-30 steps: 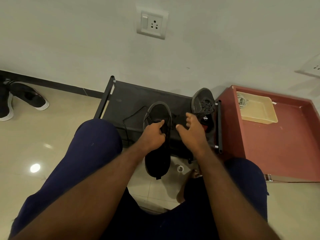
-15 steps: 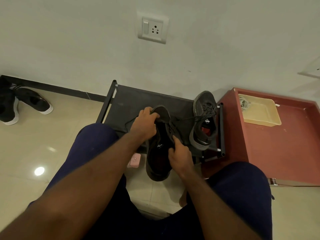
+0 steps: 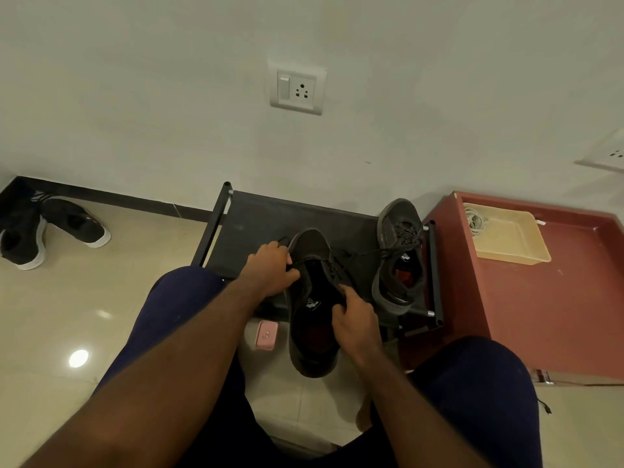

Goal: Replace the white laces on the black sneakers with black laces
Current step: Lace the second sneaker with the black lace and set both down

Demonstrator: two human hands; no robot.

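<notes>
Shoe is gripped by left hand up front, right hand at the collar; lace is stretched toward second shoe, which could be dragged off the rack if tugged

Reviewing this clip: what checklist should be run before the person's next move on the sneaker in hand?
1. Grip on held sneaker: ok; left hand and right hand both grip it.
2. White lace off it: ok; only dark lace shows.
3. Every eyelet threaded: cannot tell; too dark.
4. Lace path free: not ok; a black lace stretches from the second sneaker toward it.
5. Second sneaker settled on rack: ok; it rests there.
</notes>
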